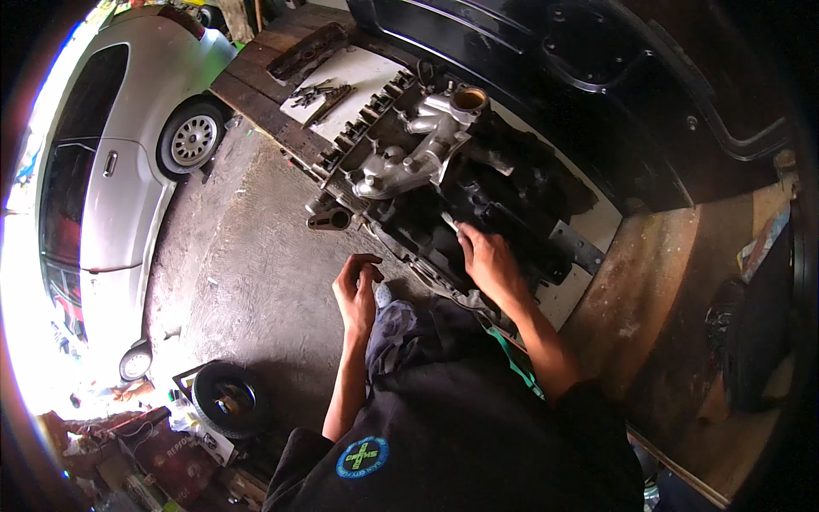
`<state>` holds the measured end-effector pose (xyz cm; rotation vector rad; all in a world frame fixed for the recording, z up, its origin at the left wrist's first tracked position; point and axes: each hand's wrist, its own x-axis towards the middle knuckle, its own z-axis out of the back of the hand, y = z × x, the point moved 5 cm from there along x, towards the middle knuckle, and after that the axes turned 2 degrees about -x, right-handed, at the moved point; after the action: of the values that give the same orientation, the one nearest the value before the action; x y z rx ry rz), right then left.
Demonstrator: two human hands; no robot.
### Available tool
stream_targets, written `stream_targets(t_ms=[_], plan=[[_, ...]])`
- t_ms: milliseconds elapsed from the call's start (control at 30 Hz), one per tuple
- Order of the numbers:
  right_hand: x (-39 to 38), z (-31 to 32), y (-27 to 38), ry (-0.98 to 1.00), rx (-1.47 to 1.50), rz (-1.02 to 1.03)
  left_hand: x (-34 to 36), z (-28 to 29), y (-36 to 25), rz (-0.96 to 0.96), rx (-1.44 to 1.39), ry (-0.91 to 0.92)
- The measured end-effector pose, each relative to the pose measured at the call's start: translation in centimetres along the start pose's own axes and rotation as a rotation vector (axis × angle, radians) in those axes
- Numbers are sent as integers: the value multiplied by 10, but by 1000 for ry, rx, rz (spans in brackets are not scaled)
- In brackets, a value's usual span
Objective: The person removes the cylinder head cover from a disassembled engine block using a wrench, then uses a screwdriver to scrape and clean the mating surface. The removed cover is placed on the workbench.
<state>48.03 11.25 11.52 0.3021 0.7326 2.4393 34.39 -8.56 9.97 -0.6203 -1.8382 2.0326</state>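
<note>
An engine block (503, 200) with a silver intake manifold (405, 162) bolted along its top lies on the bench in front of me. My right hand (490, 258) is closed on a small silver metal tool (449, 221), its tip down against the dark side of the block. Its exact kind is too small to tell. Away from the engine, over the floor, hovers my left hand (354, 288), its fingers loosely bent and apart with nothing in them.
Bolts (320, 94) lie on a white board (363, 72) beyond the engine. A black panel (589, 77) rises behind the bench. On the left stand a silver car (128, 162) and, nearer, a loose black tire (223, 397). Wooden boards (653, 282) lie to the right.
</note>
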Motion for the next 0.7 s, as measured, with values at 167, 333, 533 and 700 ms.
stream_targets(t_ms=[167, 333, 533, 700], plan=[[-46, 18, -22, -84, 44, -47, 3, -2, -1, -23, 44, 24], [-12, 3, -16, -87, -90, -147, 12, -11, 1, -9, 41, 70], [-54, 7, -19, -46, -39, -194, 18, -24, -2, -15, 37, 137], [-27, -2, -16, -140, -81, -159, 22, -36, 3, -27, 25, 196]])
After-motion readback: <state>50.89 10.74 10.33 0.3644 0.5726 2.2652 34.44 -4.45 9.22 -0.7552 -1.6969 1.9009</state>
